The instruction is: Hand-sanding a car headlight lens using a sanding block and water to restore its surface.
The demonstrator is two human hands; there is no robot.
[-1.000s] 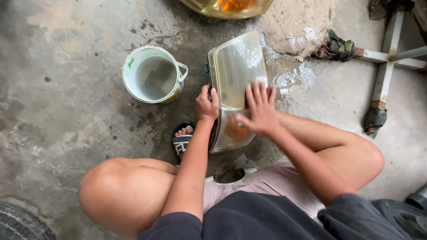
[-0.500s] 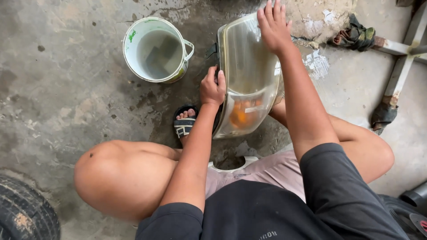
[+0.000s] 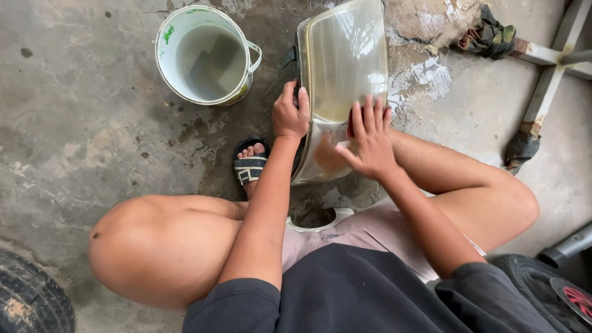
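Observation:
A cloudy, clear plastic headlight lens (image 3: pixel 345 55) stands tilted on the wet concrete between my knees. My left hand (image 3: pixel 290 112) grips its left edge and holds it upright. My right hand (image 3: pixel 369 139) lies flat on the lens's lower face with fingers spread, pressing a small dark red piece under the fingers; I cannot tell what the piece is. An orange patch shows through the lens near its lower end.
A white bucket (image 3: pixel 206 55) with murky water and a handle stands to the left of the lens. My sandalled foot (image 3: pixel 250 163) is below it. A metal stand (image 3: pixel 542 80) with rags lies at right. Tyres show at bottom left (image 3: pixel 28 299) and bottom right (image 3: pixel 555 290).
My right hand slid from the lens's lower part up to its top end, then back down to the lower face. The left hand stayed on the left edge.

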